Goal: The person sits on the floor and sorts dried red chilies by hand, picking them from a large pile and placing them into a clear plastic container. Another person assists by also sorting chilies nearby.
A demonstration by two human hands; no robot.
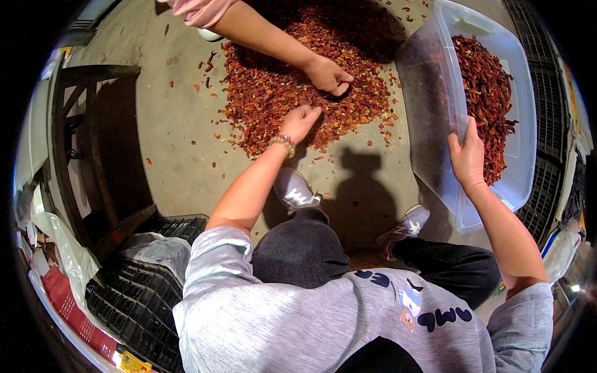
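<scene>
A broad heap of dried red chili pieces (270, 107), mixed with pale seeds, lies spread on the floor before me. My left hand (301, 123), with a beaded bracelet at its wrist, is at the near part of this heap. Its thumb and fingers are drawn together, and whether anything is pinched between them is hidden. To the right stands a translucent plastic tub (426, 107), seemingly tilted, with darker dried chilies (482, 102) inside. My right hand (468, 156) grips the tub's near side at the rim, its thumb outside.
Another person's hand (329, 76) reaches into the heap from above, beyond my left hand. A dark wooden frame (100, 70) and black plastic crates (135, 298) stand at left. More black crates (543, 140) line the right. My shoes (296, 189) rest on the concrete floor (177, 135).
</scene>
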